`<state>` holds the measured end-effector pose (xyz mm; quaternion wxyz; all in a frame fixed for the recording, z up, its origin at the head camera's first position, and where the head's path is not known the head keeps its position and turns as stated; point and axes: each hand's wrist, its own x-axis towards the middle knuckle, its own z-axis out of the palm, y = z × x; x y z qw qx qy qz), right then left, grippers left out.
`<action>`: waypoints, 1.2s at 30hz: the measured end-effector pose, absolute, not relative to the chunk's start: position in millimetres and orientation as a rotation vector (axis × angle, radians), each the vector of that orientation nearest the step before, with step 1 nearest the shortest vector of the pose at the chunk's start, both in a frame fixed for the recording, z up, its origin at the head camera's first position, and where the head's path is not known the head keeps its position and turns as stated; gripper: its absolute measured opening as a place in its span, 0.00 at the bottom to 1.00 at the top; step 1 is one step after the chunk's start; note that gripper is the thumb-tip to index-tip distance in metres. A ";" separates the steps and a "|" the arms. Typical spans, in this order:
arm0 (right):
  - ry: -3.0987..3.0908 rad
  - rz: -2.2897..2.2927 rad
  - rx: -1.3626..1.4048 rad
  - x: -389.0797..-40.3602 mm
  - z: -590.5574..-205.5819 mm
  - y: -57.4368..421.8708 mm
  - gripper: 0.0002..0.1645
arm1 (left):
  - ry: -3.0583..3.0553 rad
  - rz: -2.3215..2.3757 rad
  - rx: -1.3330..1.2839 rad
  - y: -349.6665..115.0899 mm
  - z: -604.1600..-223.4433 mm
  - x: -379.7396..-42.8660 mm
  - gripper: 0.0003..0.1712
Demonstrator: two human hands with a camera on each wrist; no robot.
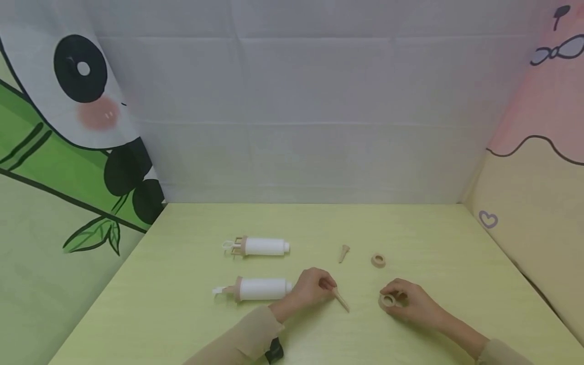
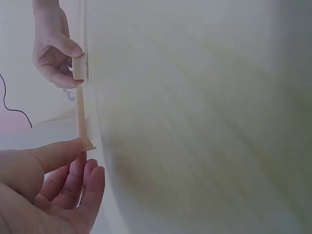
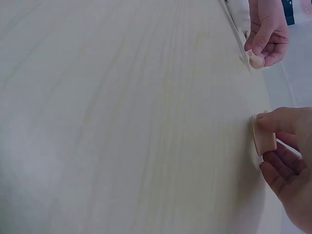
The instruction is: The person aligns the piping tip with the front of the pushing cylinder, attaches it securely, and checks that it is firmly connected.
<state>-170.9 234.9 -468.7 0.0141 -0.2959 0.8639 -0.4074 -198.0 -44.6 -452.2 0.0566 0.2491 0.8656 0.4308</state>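
Note:
My left hand (image 1: 312,286) pinches the flared end of a slim beige tapered nozzle (image 1: 341,301) between thumb and fingertips. Its thin end points away from that hand, toward the front right in the head view. In the left wrist view the flared base of the nozzle (image 2: 82,122) shows at the fingertips. My right hand (image 1: 412,304) holds a beige ring-shaped cap (image 3: 265,137) by its sides, with thumb and fingers on opposite edges. From above, the round opening of this cap faces up. The two hands are apart, nozzle and cap between them.
Two white-barrelled syringes with beige collars lie to the left, one farther back (image 1: 264,246) and one nearer (image 1: 262,289), partly behind my left hand. A second nozzle (image 1: 343,254) and a second ring cap (image 1: 374,263) lie farther back on the pale table (image 1: 424,228).

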 end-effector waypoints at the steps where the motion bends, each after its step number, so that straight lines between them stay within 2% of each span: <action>1: 2.686 -1.272 -0.915 -171.4 -468.6 234.6 0.15 | 2.632 1.310 0.758 -45.1 -450.7 -197.9 0.04; 11: 2.654 -1.281 -0.938 -178.3 -462.2 226.7 0.16 | 2.662 1.359 0.737 -50.3 -434.7 -195.3 0.03; 21: 2.665 -1.302 -1.092 -189.3 -444.0 203.0 0.17 | 2.675 1.445 0.712 -66.6 -424.1 -193.9 0.04; 36: 2.682 -1.305 -1.139 -198.6 -408.9 166.1 0.14 | 2.698 1.601 0.630 -89.9 -410.7 -193.8 0.04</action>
